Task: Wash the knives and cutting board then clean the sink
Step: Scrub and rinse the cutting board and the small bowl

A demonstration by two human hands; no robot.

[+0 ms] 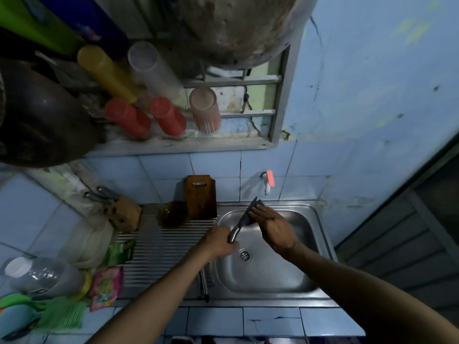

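Note:
My left hand [219,240] grips the steel handle of a broad knife [244,216] and holds it tilted up over the steel sink [320,234]. My right hand [272,225] lies with straight fingers flat against the blade, near its tip. A brown wooden cutting board [200,194] leans upright against the tiled wall behind the ribbed drainboard [159,247]. A second knife [204,281] lies along the strip between drainboard and basin, partly hidden under my left forearm. A white tap [268,182] with a pink lever sticks out of the wall above the basin.
A knife block [123,213] with steel handles stands at the drainboard's back left, a dark glass bowl [172,213] beside it. Sachets [106,286], a clear plastic bottle [39,274] and green items crowd the left counter. Cups [169,115] line the window ledge above.

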